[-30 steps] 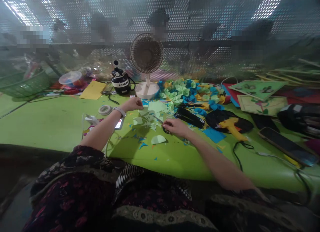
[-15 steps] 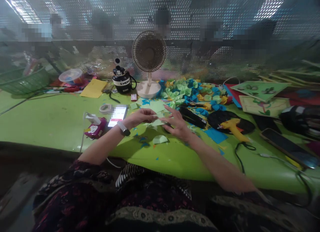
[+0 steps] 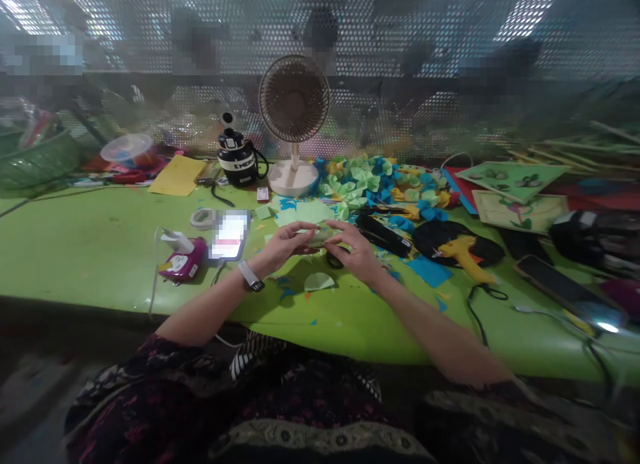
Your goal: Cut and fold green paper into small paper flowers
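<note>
Between my two hands, over the middle of the table, is a small piece of pale green paper point(image 3: 319, 238). My left hand point(image 3: 290, 245) pinches its left side with thumb and forefinger. On the other side, the fingertips of my right hand point(image 3: 354, 252) close on the same piece. Fingers cover much of it, so its exact shape is hidden. A curved pale green paper cutout point(image 3: 320, 281) lies on the table just below the hands. Behind them rests a larger light green sheet point(image 3: 313, 213). A dark ring-shaped object point(image 3: 334, 259) is partly hidden under my right hand.
Folded paper flowers point(image 3: 363, 181) are heaped behind, near a fan point(image 3: 295, 104) and a black bottle point(image 3: 239, 161). At right lie a black stapler point(image 3: 384, 235), a yellow glue gun point(image 3: 463, 254) and a phone point(image 3: 565, 291). A lit phone point(image 3: 229, 236) and a purple box point(image 3: 184, 261) are at left.
My right hand's spread fingers have drawn in onto the green paper. My left hand still grips it, turned slightly. The view has shifted a little.
</note>
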`<state>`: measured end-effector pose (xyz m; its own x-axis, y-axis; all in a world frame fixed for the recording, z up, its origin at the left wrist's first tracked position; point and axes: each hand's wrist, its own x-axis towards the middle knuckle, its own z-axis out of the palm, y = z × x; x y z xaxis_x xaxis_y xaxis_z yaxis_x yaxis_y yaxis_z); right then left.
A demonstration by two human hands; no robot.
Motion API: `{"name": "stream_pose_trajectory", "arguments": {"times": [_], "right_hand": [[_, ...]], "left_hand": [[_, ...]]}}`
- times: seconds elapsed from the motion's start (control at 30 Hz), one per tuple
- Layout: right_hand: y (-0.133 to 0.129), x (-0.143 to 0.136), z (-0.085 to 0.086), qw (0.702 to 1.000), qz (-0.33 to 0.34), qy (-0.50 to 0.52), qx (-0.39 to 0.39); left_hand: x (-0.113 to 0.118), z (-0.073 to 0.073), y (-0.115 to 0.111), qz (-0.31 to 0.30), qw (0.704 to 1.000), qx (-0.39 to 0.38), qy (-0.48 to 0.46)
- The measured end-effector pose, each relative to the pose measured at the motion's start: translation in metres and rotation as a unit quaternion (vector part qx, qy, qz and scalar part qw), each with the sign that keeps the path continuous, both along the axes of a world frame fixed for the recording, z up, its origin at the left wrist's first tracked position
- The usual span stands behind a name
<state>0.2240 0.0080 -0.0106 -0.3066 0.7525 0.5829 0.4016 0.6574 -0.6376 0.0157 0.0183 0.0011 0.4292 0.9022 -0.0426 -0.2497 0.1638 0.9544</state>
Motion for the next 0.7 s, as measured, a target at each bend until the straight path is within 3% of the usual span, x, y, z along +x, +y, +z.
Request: {"name": "stream_pose_trajectory", "arguments": {"times": [0.17, 0.27, 0.7], "right_hand": [[-0.001, -0.003, -0.003, 0.993, 0.002, 0.032, -0.118], [-0.003, -0.005, -0.001, 0.988, -0.010, 0.038, -0.151], [-0.003, -0.005, -0.004, 0.986, -0.012, 0.035, -0.160]], "left_hand": [[0.000, -0.001, -0.004, -0.047, 0.997, 0.063, 0.019], [0.001, -0.003, -0.005, -0.042, 0.994, 0.089, 0.042], [0.002, -0.013, -0.002, -0.029, 0.996, 0.065, 0.047]]}}
